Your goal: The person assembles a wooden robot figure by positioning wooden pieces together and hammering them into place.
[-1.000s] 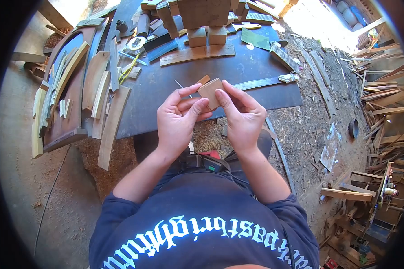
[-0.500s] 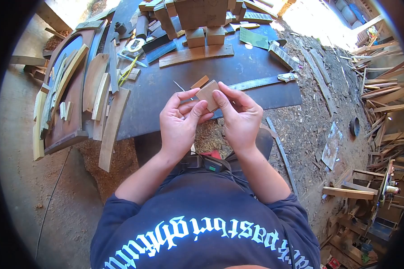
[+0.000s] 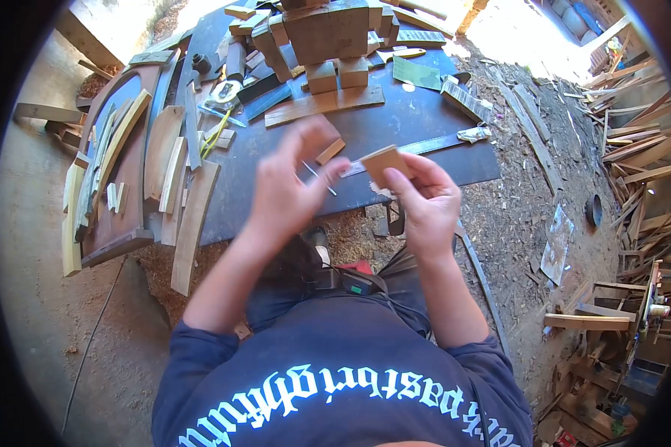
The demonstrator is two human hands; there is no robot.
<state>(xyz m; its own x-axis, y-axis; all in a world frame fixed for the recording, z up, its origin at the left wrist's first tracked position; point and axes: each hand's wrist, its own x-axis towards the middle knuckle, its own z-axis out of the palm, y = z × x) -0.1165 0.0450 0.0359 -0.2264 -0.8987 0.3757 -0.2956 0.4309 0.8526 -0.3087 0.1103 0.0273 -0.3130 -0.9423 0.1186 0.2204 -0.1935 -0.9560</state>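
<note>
One thin, tan, square wooden piece (image 3: 381,165) pinched in my right hand (image 3: 434,222), not set down on the dark worktop (image 3: 395,123); left hand (image 3: 285,192) blurred, open, beside a loose brown wooden block (image 3: 330,152).

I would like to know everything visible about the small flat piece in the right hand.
The small flat piece looks like light brown wood, thin and roughly four-sided, its visible face plain. The right hand pinches it, thumb on the visible face, holding it tilted above the table. The left hand is apart from it.
</note>
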